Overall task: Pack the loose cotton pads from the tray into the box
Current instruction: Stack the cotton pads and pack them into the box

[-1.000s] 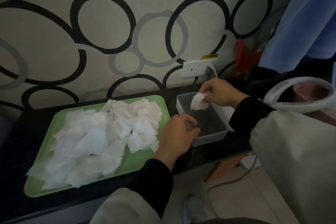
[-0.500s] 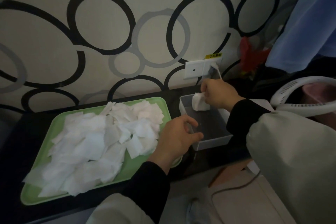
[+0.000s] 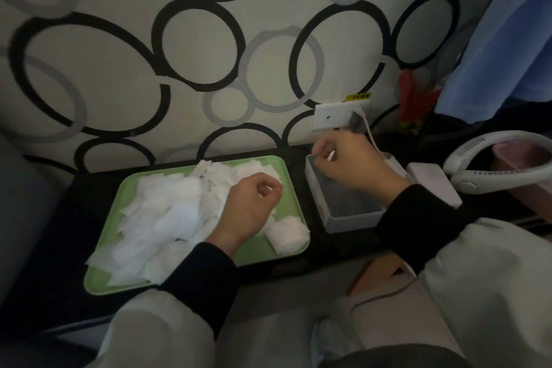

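Though near tray [image 3: 257, 251], box [image 3: 352, 222] apart.

The cotton pads [image 3: 167, 215] were thin white squares, heaped loosely and overlapping across most of the tray [image 3: 291, 188]. A few lay at its near right corner, slightly off the main heap. The tray was pale green with rounded corners and a low rim, and it lay flat on a dark surface. The box [image 3: 352, 222] was small, rectangular and open-topped, with pale walls and a dark inside. It stood just right of the tray, not touching it. The right hand [image 3: 355, 164] pinched a single pad [image 3: 331, 155] over the box's far left corner.
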Tool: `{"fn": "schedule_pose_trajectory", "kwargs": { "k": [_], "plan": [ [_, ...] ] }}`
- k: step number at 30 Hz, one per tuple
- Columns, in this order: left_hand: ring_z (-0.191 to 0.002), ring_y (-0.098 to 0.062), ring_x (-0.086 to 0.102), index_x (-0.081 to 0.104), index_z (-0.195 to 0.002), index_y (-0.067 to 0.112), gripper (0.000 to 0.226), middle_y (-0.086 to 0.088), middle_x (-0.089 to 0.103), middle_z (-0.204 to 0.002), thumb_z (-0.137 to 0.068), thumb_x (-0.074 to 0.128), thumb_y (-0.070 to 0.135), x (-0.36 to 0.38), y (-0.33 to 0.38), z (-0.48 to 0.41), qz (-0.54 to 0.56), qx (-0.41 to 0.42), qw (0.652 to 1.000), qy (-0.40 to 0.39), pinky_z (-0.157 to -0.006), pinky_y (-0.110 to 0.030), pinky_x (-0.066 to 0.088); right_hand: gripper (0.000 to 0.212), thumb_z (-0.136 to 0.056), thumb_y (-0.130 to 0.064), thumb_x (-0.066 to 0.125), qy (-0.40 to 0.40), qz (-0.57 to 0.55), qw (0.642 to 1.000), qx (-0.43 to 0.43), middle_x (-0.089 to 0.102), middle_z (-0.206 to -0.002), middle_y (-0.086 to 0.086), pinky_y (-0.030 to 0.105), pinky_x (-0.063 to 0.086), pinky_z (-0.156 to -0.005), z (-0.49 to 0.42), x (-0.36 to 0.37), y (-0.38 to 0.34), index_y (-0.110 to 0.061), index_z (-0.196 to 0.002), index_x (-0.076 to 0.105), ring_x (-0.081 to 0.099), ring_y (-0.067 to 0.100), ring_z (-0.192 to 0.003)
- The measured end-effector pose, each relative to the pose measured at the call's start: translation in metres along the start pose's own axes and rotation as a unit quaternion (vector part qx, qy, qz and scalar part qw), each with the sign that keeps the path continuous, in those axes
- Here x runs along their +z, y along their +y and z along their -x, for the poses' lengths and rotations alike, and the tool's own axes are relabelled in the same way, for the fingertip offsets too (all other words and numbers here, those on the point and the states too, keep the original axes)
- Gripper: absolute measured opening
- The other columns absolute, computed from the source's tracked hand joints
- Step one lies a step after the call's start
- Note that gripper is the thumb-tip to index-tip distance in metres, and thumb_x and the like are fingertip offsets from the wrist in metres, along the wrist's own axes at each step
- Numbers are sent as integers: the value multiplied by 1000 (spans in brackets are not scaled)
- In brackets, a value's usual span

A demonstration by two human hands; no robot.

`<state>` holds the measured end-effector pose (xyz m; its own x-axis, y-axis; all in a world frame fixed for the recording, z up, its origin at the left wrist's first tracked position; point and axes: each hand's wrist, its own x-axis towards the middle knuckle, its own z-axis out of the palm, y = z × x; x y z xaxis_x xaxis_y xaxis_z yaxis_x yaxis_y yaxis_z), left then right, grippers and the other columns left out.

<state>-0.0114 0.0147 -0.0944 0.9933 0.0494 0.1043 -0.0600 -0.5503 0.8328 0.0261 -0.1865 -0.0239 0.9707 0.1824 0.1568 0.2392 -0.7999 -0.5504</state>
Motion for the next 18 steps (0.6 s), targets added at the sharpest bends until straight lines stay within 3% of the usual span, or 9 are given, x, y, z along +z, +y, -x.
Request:
{"fn": "schedule_pose_trajectory", "kwargs": {
  "k": [2, 5, 7, 11, 18],
  "plan": [
    [-75, -5, 58, 73, -88, 24, 4, 9, 67, -80, -89, 70, 22, -19, -7, 6, 4, -3, 1000, 15, -65, -12, 39, 15, -88, -14, 64, -56, 14, 998, -31, 70, -92, -5, 18, 52, -72, 15, 16, -24, -20, -99, 70, 64, 9, -83],
    [-72, -1, 57, 73, -87, 24, 4, 10, 65, -78, -88, 69, 23, -42, -15, 20, -4, -7, 1000, 26, -60, -5, 37, 23, -88, -21, 64, -176, 100, 978, -39, 66, -113, 1, 36, 53, -91, 30, 50, -40, -25, -110, 68, 63, 18, -102],
    [-73, 2, 58, 73, -87, 26, 5, 11, 66, -78, -89, 69, 24, -53, -20, 30, -11, -2, 1000, 16, -60, -4, 37, 35, -87, -30, 67, -193, 154, 969, -31, 58, -127, 3, 40, 50, -96, 39, 69, -40, -27, -121, 62, 57, 23, -114],
    [-73, 4, 59, 73, -86, 27, 6, 10, 68, -80, -89, 68, 25, -63, -27, 47, -30, 14, 999, -24, -63, -8, 39, 60, -81, -42, 71, -223, 214, 951, -28, 56, -134, 3, 41, 48, -98, 48, 83, -35, -26, -135, 51, 53, 25, -120],
    [-67, 8, 56, 70, -86, 31, 6, 10, 68, -85, -90, 67, 28, -86, -38, 58, -37, 3, 998, -50, -61, -8, 40, 64, -75, -61, 70, -240, 280, 929, -17, 56, -125, 8, 35, 44, -91, 44, 91, -37, -22, -124, 57, 51, 29, -113]
  ]
}}
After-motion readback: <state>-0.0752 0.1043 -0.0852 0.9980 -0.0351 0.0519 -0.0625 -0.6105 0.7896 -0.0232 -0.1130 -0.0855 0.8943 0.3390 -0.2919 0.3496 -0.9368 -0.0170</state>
